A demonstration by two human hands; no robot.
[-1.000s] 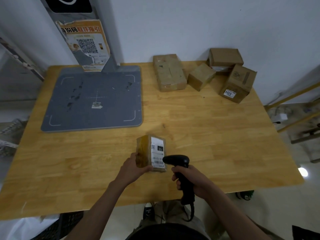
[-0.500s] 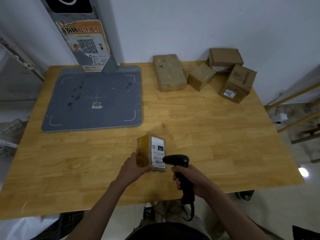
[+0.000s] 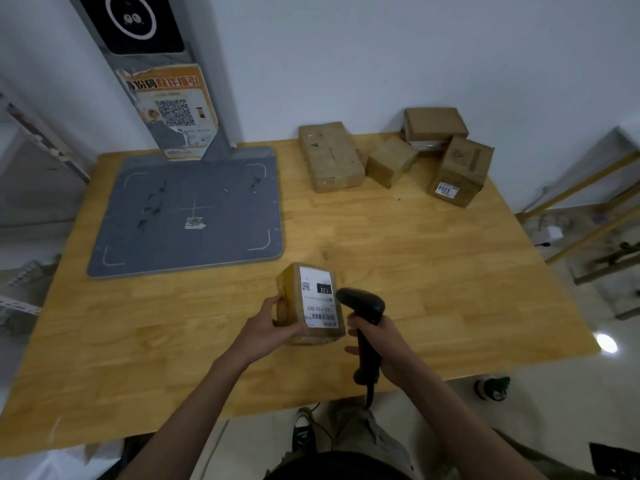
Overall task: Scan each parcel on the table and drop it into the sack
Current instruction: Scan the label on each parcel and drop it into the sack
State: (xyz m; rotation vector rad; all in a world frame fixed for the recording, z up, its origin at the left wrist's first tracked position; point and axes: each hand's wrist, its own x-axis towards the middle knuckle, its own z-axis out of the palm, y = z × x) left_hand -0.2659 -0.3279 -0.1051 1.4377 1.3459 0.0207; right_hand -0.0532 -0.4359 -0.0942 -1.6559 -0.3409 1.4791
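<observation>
My left hand (image 3: 268, 329) grips a small brown parcel (image 3: 293, 299) above the near middle of the wooden table (image 3: 433, 271), its white label facing up and to the right. My right hand (image 3: 384, 348) grips a black handheld scanner (image 3: 365, 315), whose head points at the label from close by. Several more brown parcels lie at the back of the table: a long flat parcel (image 3: 330, 155), a small parcel (image 3: 391, 161), a far parcel (image 3: 433, 126) and a parcel labelled 8009 (image 3: 462, 171). No sack is in view.
A grey scanning pad (image 3: 188, 209) with an upright post (image 3: 162, 81) and an orange QR poster covers the table's back left. Metal shelving (image 3: 20, 161) stands to the left, a yellow-framed rack (image 3: 588, 209) to the right. The scanner's cable hangs below the table's front edge.
The parcel, both hands and the scanner stay almost where they were. The camera view has tilted up slightly, showing more of the post.
</observation>
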